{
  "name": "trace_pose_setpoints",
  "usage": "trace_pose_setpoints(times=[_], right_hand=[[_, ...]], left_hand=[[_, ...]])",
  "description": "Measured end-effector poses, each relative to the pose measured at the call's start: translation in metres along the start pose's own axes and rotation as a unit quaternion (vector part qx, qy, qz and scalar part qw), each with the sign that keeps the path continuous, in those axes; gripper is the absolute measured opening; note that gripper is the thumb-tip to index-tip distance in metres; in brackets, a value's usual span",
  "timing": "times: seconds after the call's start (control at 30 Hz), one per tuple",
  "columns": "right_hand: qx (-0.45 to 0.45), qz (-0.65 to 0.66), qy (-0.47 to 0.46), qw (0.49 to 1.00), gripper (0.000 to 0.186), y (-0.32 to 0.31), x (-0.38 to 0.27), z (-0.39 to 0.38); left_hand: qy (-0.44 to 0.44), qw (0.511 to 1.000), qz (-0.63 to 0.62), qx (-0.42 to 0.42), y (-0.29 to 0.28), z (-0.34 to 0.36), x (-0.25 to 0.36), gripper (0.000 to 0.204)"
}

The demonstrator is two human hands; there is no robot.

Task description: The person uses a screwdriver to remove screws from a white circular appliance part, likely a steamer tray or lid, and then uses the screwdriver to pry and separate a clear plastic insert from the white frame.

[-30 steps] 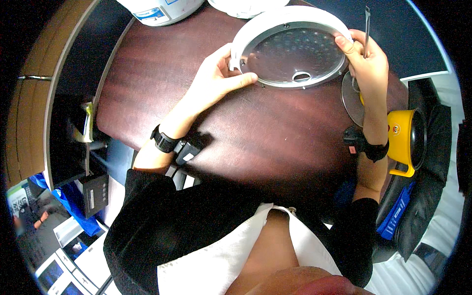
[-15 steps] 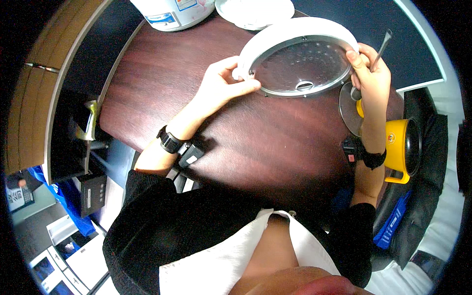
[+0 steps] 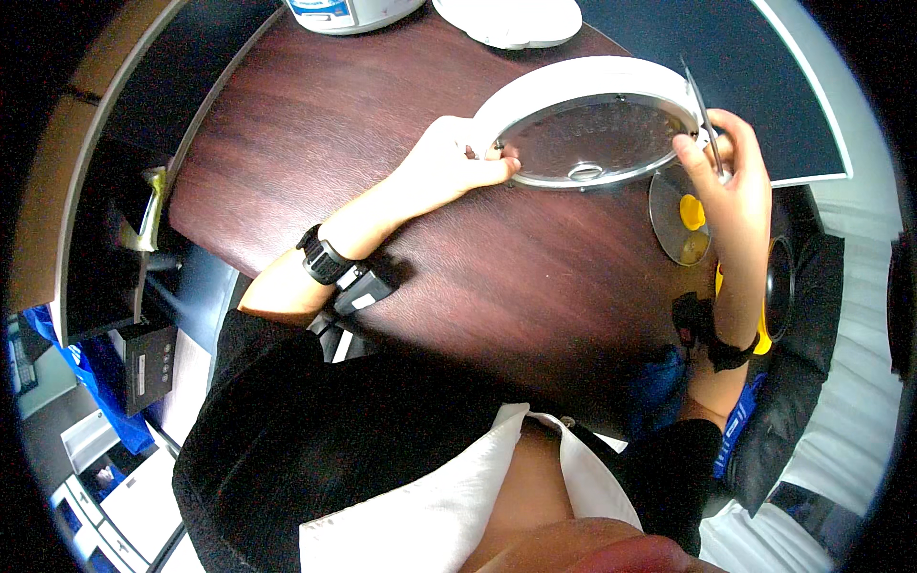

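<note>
Both hands hold a white round appliance lid (image 3: 573, 78) above the dark wood table, its shiny metal inner plate (image 3: 597, 138) facing me. A small oval opening shows near the plate's lower edge. On the lid's left rim, my left hand (image 3: 457, 162) is closed, the thumb along the edge. My right hand (image 3: 734, 177) grips the right rim with its thumb in front. Between that hand's fingers is also a thin metal tool (image 3: 700, 100), pointing up past the rim; its kind cannot be made out. Each wrist wears a black strap.
A white tub-like container (image 3: 358, 14) and a white lobed piece (image 3: 516, 24) stand at the table's far side. Under my right hand lies a clear glass lid with a yellow knob (image 3: 693, 212). A yellow pot (image 3: 762, 342) is partly hidden behind my right forearm.
The appliance lid has tipped, so its inner plate looks narrower and darker. The metal tool in my right hand has swung from leaning right to leaning left. The whole view has shifted slightly.
</note>
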State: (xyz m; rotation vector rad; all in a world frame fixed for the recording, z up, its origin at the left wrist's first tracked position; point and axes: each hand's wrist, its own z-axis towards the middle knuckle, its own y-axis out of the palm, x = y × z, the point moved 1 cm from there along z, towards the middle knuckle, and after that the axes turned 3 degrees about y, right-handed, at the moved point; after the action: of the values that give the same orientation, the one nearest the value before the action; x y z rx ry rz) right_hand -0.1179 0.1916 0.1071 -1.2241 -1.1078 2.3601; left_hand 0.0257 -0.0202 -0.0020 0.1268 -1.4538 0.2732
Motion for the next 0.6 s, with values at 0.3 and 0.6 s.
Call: trace_pose_setpoints(times=[0.3, 0.6], right_hand=[[-0.004, -0.014, -0.121, 0.993, 0.05, -0.014, -0.018, 0.008], [0.004, 0.02, -0.095, 0.995, 0.031, 0.026, 0.028, -0.001]], left_hand=[[0.08, 0.996, 0.044, -0.024, -0.009, 0.0, 0.035, 0.019], [0.086, 0.996, 0.008, -0.024, -0.006, -0.003, 0.013, 0.022]])
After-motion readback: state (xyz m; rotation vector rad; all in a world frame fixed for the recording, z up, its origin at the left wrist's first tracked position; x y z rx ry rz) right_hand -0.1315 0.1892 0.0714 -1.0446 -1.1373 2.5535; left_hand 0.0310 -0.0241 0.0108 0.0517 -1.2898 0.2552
